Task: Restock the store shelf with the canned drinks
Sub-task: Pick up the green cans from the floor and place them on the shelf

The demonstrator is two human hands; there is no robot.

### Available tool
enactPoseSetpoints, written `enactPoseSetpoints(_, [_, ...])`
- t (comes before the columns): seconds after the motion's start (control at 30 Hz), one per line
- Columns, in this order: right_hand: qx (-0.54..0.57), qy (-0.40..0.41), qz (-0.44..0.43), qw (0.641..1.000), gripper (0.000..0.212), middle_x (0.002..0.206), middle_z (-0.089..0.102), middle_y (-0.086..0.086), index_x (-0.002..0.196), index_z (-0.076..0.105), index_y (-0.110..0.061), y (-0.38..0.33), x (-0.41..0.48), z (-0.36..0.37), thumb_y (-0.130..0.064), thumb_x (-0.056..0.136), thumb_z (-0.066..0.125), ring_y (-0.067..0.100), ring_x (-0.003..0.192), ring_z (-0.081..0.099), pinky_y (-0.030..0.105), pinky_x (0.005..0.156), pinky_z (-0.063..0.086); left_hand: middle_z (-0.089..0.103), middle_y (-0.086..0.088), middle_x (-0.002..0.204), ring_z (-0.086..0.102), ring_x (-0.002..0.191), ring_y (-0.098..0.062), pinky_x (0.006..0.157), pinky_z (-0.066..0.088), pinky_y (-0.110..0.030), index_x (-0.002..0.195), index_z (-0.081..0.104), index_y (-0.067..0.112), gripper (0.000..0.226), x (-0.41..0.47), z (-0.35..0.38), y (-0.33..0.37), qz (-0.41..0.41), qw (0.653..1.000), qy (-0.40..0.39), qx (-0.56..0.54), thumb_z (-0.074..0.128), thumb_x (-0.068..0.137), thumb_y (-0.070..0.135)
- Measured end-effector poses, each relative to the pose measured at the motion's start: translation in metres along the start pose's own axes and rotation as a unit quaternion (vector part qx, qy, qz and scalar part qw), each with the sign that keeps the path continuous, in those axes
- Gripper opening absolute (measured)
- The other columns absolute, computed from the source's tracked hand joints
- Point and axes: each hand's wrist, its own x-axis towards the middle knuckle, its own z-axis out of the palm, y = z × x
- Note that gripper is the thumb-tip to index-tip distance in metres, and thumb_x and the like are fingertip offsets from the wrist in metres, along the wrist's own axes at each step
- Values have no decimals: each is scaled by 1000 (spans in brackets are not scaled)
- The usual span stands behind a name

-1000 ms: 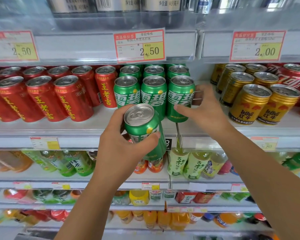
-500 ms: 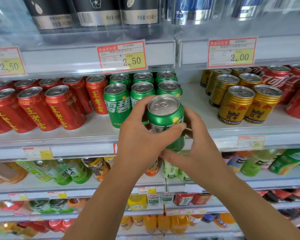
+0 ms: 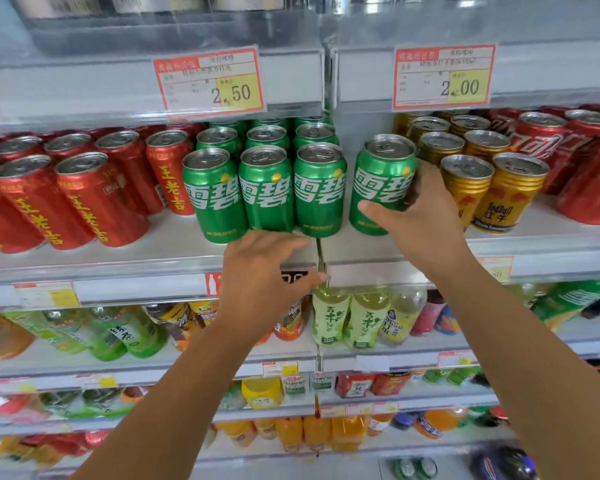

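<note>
On shelf, right of green row | my right hand wraps green can, label forward for facing | my left hand loose, empty, at shelf edge

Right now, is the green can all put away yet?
Nearly. Three rows of green cans already stand on the shelf. The right hand grips another green can, seemingly set down beside them, a gap between. The left hand holds nothing. Left to do: letting go.

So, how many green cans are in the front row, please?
4 green cans: three side by side, one apart to their right, gripped by the right hand. More stand behind, some perhaps hidden.
</note>
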Motion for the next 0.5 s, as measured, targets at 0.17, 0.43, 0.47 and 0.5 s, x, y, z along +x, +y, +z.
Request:
enactPoseSetpoints(0.17, [-14, -40, 23, 999, 71, 128, 55, -1, 137, 37, -11, 16, 36, 12, -22, 79, 78, 8, 111, 51, 21, 88, 40, 71, 14, 107, 62, 98, -16, 87, 32, -32, 105, 73, 32, 53, 0, 12, 0, 16, 998, 47, 26, 60, 71, 69])
enactPoseSetpoints(0.43, [2, -42, 62, 997, 79, 134, 48, 5, 140, 22, -10, 27, 86, 30, -17, 82, 75, 12, 116, 46, 20, 95, 34, 71, 16, 105, 61, 94, -16, 84, 34, -34, 103, 74, 33, 47, 1, 19, -1, 26, 996, 76, 27, 64, 72, 67])
enactPoseSetpoints(0.47, [6, -42, 65, 997, 78, 135, 48, 5, 140, 22, -11, 28, 90, 32, -16, 83, 74, 12, 116, 45, 20, 95, 33, 71, 16, 104, 61, 94, -16, 84, 35, -35, 103, 74, 32, 47, 0, 20, -2, 29, 996, 79, 29, 65, 73, 67])
enactPoseSetpoints(0.5, [10, -41, 66, 997, 78, 136, 48, 5, 141, 22, -12, 29, 95, 35, -16, 83, 74, 13, 119, 46, 21, 95, 33, 71, 15, 105, 61, 94, -16, 84, 35, -35, 103, 74, 32, 47, 0, 20, -2, 30, 996, 81, 29, 65, 73, 67])
